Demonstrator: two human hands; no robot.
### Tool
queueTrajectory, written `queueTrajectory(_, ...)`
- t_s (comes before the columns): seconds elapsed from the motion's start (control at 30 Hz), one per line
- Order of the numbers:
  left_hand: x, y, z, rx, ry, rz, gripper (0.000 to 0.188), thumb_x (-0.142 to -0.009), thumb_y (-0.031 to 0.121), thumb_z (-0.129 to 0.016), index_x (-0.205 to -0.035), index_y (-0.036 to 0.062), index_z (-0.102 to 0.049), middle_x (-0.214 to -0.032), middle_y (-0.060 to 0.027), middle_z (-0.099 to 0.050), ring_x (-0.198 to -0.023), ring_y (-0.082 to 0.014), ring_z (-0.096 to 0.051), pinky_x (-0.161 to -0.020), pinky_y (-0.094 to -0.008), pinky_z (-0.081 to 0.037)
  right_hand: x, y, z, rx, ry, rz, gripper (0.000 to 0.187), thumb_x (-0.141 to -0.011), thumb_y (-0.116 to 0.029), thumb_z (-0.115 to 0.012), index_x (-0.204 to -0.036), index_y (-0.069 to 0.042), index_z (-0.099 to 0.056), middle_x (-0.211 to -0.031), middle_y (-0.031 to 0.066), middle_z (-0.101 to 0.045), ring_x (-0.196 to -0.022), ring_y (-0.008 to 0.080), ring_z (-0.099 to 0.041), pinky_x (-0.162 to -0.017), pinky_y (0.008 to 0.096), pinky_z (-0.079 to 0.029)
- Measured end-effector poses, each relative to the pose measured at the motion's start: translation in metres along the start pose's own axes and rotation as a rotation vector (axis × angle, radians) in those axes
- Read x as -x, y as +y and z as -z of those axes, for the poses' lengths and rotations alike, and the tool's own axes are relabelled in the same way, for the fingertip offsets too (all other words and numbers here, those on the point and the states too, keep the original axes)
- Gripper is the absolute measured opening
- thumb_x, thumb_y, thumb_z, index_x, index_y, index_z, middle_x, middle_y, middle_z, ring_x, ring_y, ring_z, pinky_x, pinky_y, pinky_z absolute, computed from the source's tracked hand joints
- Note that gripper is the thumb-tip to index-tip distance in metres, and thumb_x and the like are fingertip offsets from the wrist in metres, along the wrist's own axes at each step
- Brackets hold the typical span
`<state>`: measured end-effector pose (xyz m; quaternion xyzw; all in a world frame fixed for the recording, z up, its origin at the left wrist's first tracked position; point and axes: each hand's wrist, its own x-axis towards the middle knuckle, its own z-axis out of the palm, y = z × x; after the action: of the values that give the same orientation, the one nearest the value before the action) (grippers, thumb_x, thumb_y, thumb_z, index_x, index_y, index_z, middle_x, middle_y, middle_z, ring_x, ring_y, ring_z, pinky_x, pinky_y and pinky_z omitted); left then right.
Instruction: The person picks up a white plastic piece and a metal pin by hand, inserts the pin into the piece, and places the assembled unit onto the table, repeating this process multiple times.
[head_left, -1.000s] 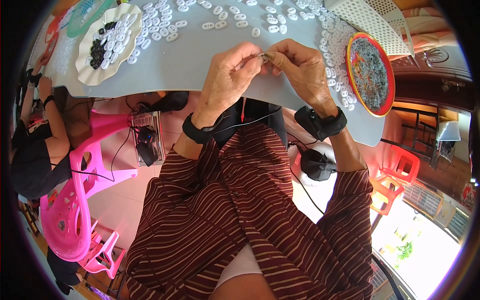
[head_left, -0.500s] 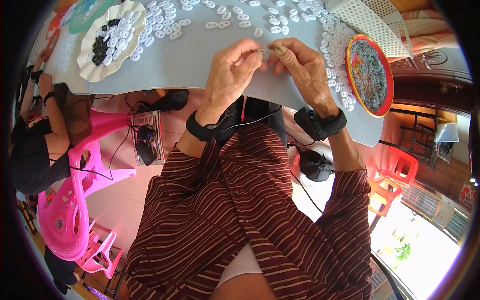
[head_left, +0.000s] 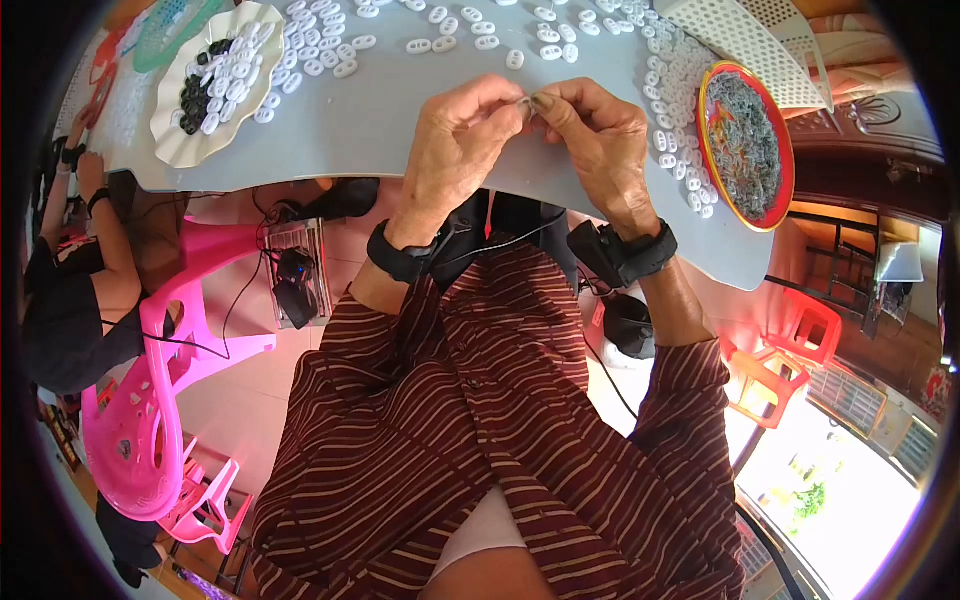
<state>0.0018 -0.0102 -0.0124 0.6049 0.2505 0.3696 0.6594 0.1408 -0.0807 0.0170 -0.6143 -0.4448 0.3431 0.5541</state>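
1 small part point(head_left: 526, 103), pinched in left hand point(head_left: 462, 138), is met again at 12 o'clock by near-closed right hand point(head_left: 600, 138), hold unclear, so 2-handed work is resumed.

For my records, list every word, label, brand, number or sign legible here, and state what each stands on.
None can be read.
Small item between the left hand and right hand: too small to show any lettering.
White pieces on the table: too small to tell if marked.
Red-rimmed tray: coloured decoration, no legible lettering.
Pink chair: a small mark, too blurred to read.
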Motion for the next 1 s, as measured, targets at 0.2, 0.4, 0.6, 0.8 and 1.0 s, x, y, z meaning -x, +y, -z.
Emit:
queueTrajectory(0.2,-0.004,-0.010,0.000,0.020,0.033,-0.037,0.015,-0.088,0.012,-0.061,-0.094,-0.0006,-0.062,-0.073,0.0018,-0.059,-0.059,-0.0018,-0.043,-0.049,-0.0179,-0.034,0.000,0.000,-0.002,-0.081,-0.001,-0.014,0.015,-0.088,-0.014,-0.064,-0.087,0.001,-0.066,-0.072,0.0017,-0.066,-0.065,0.0047,-0.053,-0.059,0.0189,-0.044)
queueTrajectory(0.4,0.003,0.004,-0.003,-0.167,0.042,-0.097,0.019,-0.090,0.014,-0.059,-0.100,-0.0017,-0.062,-0.078,-0.0029,-0.062,-0.065,-0.0056,-0.050,-0.056,-0.0207,-0.041,0.001,0.009,0.001,-0.130,-0.037,0.046,0.013,-0.087,-0.009,-0.065,-0.093,0.001,-0.065,-0.079,0.0034,-0.067,-0.072,0.0059,-0.059,-0.065,0.0205,-0.048)
queueTrajectory(0.6,-0.001,0.001,0.000,-0.502,0.248,-0.338,0.011,-0.083,0.004,-0.056,-0.092,-0.0016,-0.059,-0.080,-0.0176,-0.061,-0.068,-0.0331,-0.057,-0.061,-0.0379,-0.046,-0.022,-0.004,0.009,0.047,-0.058,0.018,0.015,-0.086,-0.010,-0.064,-0.092,0.003,-0.063,-0.077,0.0041,-0.066,-0.071,0.0070,-0.059,-0.063,0.0217,-0.048)
queueTrajectory(0.8,-0.005,-0.007,0.003,-0.654,0.272,-0.447,0.011,-0.079,-0.001,-0.055,-0.090,-0.0006,-0.058,-0.080,-0.0166,-0.059,-0.073,-0.0320,-0.058,-0.063,-0.0378,-0.047,-0.065,-0.007,0.006,0.370,-0.095,0.151,0.016,-0.075,-0.012,-0.063,-0.086,-0.001,-0.066,-0.068,0.0054,-0.065,-0.063,0.0087,-0.060,-0.056,0.0233,-0.047)
queueTrajectory(1.0,-0.003,-0.006,0.004,-0.653,0.258,-0.469,0.015,-0.077,-0.003,-0.056,-0.092,-0.0012,-0.057,-0.081,-0.0159,-0.060,-0.075,-0.0317,-0.057,-0.065,-0.0385,-0.047,-0.047,-0.010,0.002,0.255,-0.081,0.028,0.015,-0.080,-0.010,-0.060,-0.089,0.001,-0.065,-0.071,0.0062,-0.066,-0.065,0.0077,-0.059,-0.056,0.0215,-0.046)
